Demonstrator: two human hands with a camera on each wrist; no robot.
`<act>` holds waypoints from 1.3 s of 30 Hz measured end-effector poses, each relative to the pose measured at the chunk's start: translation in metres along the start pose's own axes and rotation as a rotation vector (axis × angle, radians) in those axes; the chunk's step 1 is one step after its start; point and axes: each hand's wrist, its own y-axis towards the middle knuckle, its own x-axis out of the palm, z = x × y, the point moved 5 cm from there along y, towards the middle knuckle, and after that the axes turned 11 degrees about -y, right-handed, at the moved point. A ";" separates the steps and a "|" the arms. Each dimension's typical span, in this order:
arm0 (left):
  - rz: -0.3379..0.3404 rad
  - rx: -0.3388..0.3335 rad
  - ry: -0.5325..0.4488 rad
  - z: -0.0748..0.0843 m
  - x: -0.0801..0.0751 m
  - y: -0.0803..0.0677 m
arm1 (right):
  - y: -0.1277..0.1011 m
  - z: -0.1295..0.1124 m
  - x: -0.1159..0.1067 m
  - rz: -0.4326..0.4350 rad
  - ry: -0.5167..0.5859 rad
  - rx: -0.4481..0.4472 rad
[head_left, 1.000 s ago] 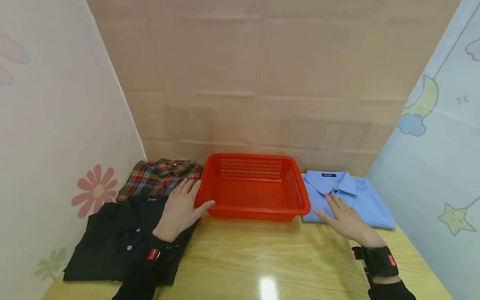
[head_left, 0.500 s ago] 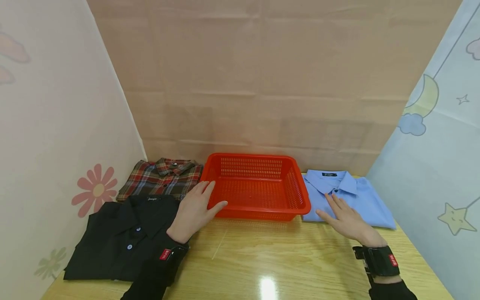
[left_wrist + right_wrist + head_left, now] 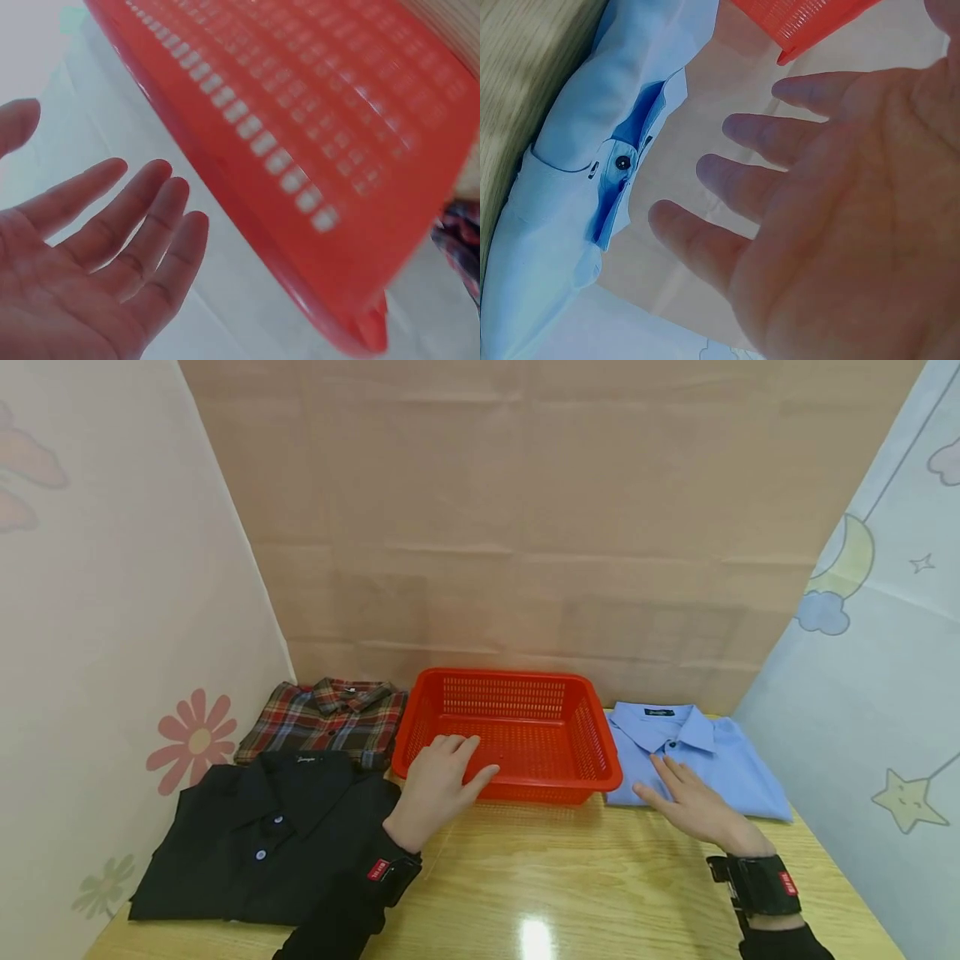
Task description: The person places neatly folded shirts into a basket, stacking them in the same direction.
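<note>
My left hand point(image 3: 437, 785) hovers in front of the red plastic basket point(image 3: 506, 783), its fingers spread and overlapping the near rim in the head view. In the left wrist view the fingers point(image 3: 154, 232) are relaxed, and a gap shows between them and the basket wall point(image 3: 247, 172). My right hand point(image 3: 693, 806) is above the front of a folded light blue shirt point(image 3: 738, 768), palm down with fingers extended. The right wrist view has a gap between those fingertips and the shirt's collar and black button point(image 3: 622, 162). Neither hand holds anything.
A folded black shirt point(image 3: 217, 852) lies at the left front, partly under the left sleeve in view. Behind it is a folded plaid shirt point(image 3: 285, 718) beside the basket. Brown paper point(image 3: 525, 510) stands behind, with printed walls point(image 3: 112, 610) on both sides of the wooden table point(image 3: 600, 877).
My left hand has moved right, from over the black shirt and the basket's left corner to the basket's near rim. My right hand has stayed nearly in place.
</note>
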 end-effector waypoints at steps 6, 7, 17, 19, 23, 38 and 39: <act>0.080 0.111 0.045 0.022 0.009 0.006 | -0.001 0.002 0.000 -0.009 -0.002 0.003; 0.087 0.126 0.052 0.025 0.011 0.007 | 0.000 0.002 0.000 -0.013 -0.001 0.005; 0.039 0.151 -0.030 0.051 0.033 0.011 | -0.003 0.009 -0.001 -0.007 -0.021 0.008; 0.034 0.148 -0.040 0.053 0.037 0.012 | -0.004 0.009 -0.001 0.000 -0.029 0.000; 0.006 0.169 -0.047 0.061 0.049 0.012 | -0.004 0.010 -0.002 0.007 -0.014 -0.011; -0.152 0.247 -0.030 0.097 0.095 0.006 | -0.004 0.017 -0.002 -0.005 -0.033 0.026; -0.173 0.246 -0.040 0.099 0.098 0.006 | -0.004 0.017 -0.002 -0.009 -0.032 0.030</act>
